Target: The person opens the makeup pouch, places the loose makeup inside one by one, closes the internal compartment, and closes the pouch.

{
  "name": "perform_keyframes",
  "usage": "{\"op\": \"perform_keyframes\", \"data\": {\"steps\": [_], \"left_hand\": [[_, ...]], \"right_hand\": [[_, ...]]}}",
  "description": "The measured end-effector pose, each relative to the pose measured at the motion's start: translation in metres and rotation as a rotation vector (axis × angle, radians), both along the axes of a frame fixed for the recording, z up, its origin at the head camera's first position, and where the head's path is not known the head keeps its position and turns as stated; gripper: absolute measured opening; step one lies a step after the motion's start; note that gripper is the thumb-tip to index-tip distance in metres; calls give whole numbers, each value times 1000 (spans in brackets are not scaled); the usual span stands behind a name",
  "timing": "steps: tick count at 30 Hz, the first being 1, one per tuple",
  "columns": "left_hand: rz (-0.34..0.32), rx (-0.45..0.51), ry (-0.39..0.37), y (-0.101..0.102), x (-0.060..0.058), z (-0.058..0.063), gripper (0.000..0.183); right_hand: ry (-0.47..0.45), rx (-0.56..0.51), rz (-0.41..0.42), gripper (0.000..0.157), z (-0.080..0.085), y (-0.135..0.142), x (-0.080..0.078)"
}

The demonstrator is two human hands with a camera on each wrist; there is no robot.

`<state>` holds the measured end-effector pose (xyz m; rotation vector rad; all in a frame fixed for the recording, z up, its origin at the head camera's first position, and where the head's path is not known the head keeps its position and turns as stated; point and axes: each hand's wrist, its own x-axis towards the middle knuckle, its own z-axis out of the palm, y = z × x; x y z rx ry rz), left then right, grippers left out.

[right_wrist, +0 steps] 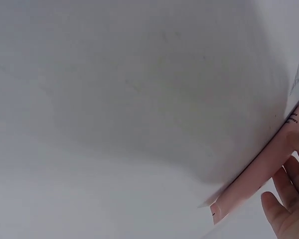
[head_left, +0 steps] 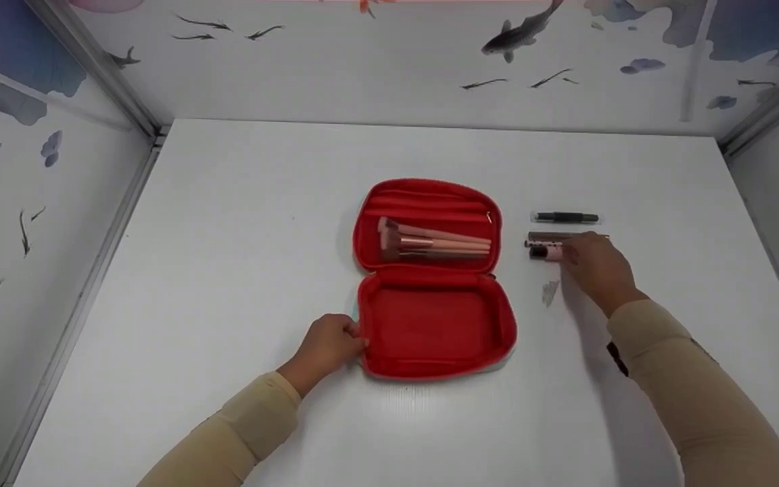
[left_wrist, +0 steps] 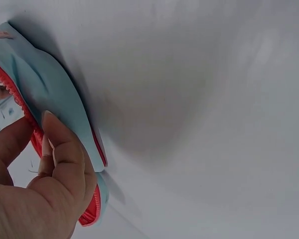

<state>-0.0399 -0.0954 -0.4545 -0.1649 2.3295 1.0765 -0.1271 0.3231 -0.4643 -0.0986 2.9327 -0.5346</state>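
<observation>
A zippered cosmetic case [head_left: 437, 318] lies unfolded on the white table, red inside and pale blue outside. Several pink-handled makeup brushes [head_left: 443, 243] sit in its far half; the near half is bare red lining. My left hand [head_left: 327, 343] pinches the rim of the near half at its left side, thumb inside and fingers against the blue fabric [left_wrist: 60, 99]. To the right of the case, my right hand [head_left: 599, 267] holds a pink cosmetic tube [right_wrist: 259, 172] with a black end between thumb and fingers. The hand partly covers the tube in the head view.
Just beyond the pink tube lie a slim patterned stick [head_left: 542, 243] and a brownish pencil-like stick [head_left: 552, 235]. Farther back is a black double-ended stick with clear ends [head_left: 567, 217]. A grey smudge [head_left: 550, 293] marks the table. Printed panels stand behind and at the sides.
</observation>
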Motion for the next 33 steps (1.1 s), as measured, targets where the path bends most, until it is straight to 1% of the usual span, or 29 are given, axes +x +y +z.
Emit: {"op": "perform_keyframes", "data": {"steps": [2, 8, 14, 24, 28, 33], "left_hand": [[-1, -1, -5, 0, 0, -1, 10], [0, 0, -24, 0, 1, -2, 10], [-10, 1, 2, 0, 2, -2, 10], [-15, 17, 37, 0, 1, -2, 13], [-11, 25, 36, -1, 2, -3, 13], [0, 30, 28, -1, 3, -3, 12]], "right_hand": [[-6, 7, -1, 24, 0, 0, -1], [54, 50, 38, 24, -2, 1, -2], [83, 114, 83, 24, -2, 1, -1], [159, 137, 140, 23, -7, 5, 0], [151, 135, 148, 23, -8, 6, 1], [118, 145, 147, 24, -6, 3, 2]]}}
